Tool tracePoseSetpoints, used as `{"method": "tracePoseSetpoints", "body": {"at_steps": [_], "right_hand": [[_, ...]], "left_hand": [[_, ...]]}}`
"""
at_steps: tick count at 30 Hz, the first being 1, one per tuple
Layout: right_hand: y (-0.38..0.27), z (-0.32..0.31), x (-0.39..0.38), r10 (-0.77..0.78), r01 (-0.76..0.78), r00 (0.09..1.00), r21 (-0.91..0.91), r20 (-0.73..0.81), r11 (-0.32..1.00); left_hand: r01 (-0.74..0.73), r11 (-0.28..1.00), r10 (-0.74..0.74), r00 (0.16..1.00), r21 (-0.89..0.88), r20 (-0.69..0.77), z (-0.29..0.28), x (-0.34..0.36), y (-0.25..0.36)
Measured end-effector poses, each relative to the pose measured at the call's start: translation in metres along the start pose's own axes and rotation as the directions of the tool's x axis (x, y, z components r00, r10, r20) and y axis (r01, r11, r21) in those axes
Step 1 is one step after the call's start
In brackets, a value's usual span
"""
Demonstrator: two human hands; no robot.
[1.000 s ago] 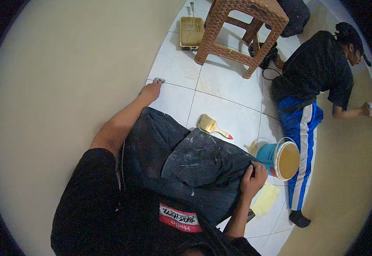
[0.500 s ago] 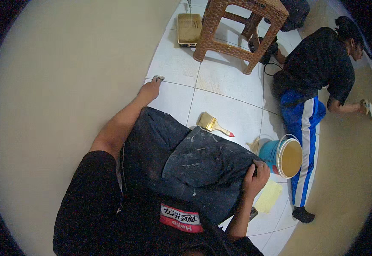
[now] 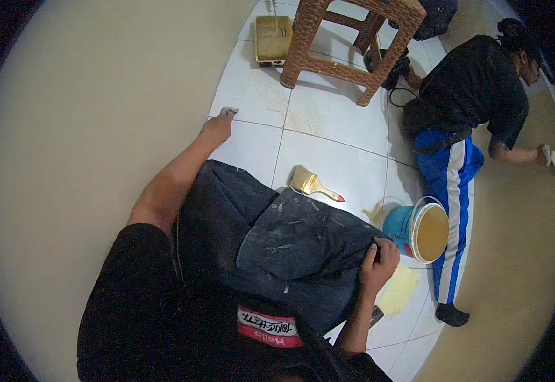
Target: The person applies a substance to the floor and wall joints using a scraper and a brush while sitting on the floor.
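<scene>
Left wall (image 3: 99, 159) beside you: beige, plain. Right wall (image 3: 503, 223): beige. Floor (image 3: 341, 151): white tile, dark joints, brownish smears. Brown stool (image 3: 334, 69), woven-textured, stands ahead of you.

Downward fisheye view from head height

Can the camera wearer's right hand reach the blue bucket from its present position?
Probably yes: the right hand rests on the dark trousers, close beside the blue bucket, and nothing visible stands between them.

The left hand (image 3: 217, 130) partly hides a small object (image 3: 229, 111), and beyond that hand the view's edge crops the brown stool (image 3: 334, 70).
</scene>
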State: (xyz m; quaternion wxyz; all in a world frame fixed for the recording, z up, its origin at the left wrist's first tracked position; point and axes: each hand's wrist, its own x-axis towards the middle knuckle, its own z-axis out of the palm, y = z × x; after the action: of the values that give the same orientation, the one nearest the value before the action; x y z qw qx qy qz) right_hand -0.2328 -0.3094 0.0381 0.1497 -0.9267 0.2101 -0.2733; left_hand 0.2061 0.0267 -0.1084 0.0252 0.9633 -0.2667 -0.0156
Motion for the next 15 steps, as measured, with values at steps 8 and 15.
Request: {"method": "tracePoseSetpoints", "body": {"at_steps": [8,15], "right_hand": [[0.002,-0.002,0.001,-0.018,0.018,1.0,-0.001,-0.001,1.0],[-0.002,-0.001,0.002,-0.011,0.011,1.0,-0.003,0.008,1.0]], "left_hand": [[0.024,1.0,-0.023,0.994,-0.014,0.106,-0.005,0.011,0.004],[0.068,0.997,-0.064,0.988,-0.024,0.142,-0.012,0.023,0.002]]}}
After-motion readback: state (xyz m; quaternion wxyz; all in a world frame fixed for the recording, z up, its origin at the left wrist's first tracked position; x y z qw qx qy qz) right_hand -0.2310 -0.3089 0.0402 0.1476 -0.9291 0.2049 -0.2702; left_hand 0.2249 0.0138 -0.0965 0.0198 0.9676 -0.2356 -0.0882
